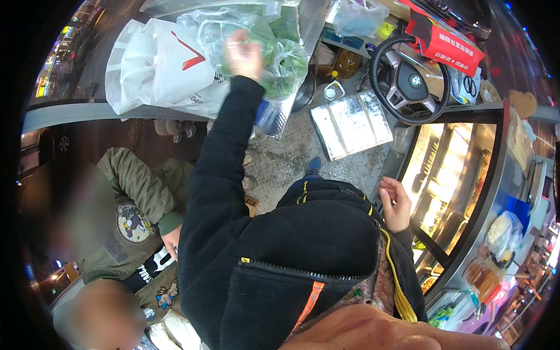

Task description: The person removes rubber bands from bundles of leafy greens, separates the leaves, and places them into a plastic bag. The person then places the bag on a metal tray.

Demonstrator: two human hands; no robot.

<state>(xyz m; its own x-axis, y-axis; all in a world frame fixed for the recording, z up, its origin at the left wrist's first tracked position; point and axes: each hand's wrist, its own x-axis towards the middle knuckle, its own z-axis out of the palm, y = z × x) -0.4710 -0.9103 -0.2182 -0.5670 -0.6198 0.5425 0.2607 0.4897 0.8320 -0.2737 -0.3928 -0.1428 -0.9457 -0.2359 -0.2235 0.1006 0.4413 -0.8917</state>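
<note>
My left hand (243,54), blurred, reaches over clear plastic bags (218,33) on the counter at the upper left. Whether its fingers hold any of the plastic cannot be made out. Close to its right is a clear bag of green vegetables (286,61). Left of the hand lies a white plastic bag with a red mark (179,61). My right hand (396,203) hangs at my side by the lit glass food case (442,175), its fingers loosely apart and nothing in them.
A steering wheel (410,81) and a red printed box (450,46) are at the upper right. A silver foil-covered box (352,124) rests on the metal tread-plate floor (280,175). Two other people are near at the left, one in a green jacket (135,188). Bagged food (503,232) lines the right counter.
</note>
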